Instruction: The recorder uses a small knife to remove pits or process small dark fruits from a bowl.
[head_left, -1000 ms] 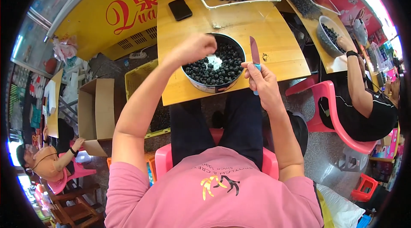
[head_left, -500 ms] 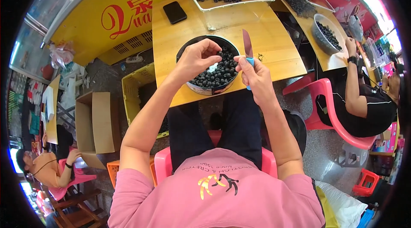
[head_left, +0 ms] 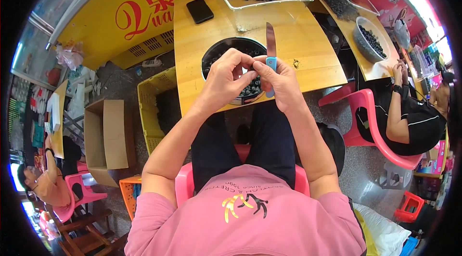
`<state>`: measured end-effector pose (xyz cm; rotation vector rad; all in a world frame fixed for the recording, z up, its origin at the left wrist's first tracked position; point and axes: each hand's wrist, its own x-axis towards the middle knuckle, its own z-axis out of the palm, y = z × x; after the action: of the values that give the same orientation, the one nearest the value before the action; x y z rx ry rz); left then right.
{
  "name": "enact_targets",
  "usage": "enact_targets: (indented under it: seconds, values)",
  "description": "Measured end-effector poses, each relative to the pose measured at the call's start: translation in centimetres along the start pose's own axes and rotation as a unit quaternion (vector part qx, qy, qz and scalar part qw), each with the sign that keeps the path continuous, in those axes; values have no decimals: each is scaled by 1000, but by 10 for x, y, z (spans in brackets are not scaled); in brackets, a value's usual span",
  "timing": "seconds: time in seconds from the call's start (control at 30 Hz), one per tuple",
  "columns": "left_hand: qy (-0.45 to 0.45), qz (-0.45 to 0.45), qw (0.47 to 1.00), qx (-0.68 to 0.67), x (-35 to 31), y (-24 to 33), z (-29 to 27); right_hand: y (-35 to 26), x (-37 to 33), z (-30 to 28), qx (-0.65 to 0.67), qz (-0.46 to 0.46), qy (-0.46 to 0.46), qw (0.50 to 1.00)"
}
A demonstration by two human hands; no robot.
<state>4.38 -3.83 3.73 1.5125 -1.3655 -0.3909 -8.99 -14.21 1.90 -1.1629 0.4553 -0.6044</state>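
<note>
Over a round dark-lined tin (head_left: 236,42) full of small dark round fruits (head_left: 250,90), my two hands meet at the fingertips. My right hand (head_left: 284,85) is closed round the blue handle of a knife (head_left: 271,39), whose blade points away from me. My left hand (head_left: 222,83) is pinched beside the right thumb. Whatever lies between its fingertips is hidden. Both hands cover much of the tin's near and middle part.
On the wooden table (head_left: 308,54) are a black phone (head_left: 199,11) and a clear tub (head_left: 308,0) holding dark fruits and a cup. Yellow crate (head_left: 150,90) and cardboard box (head_left: 117,133) stand left. Two people sit nearby; a bowl of fruits (head_left: 370,40) is at right.
My left hand has moved right, over the tin, and now meets my right hand. The knife has shifted slightly left and stands more upright.
</note>
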Motion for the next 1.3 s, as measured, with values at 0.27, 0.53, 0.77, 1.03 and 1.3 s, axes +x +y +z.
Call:
enact_targets:
  seconds: [0.27,0.53,0.77,1.03,1.3]
  values:
    - [-12,57,998,32,0,4,-7,-6,-2,3,16,7,-29,999]
    - [131,32,980,-148,-7,-8,13,3,-2,17,123,-48,25,991]
    - [113,111,987,32,-6,-3,0,0,-3,14,26,-41,0,999]
    - [107,37,979,-167,-17,-21,14,1,-3,10,85,4,-36,996]
    - [63,41,982,-174,-19,-21,5,-11,-7,10,70,53,-49,995]
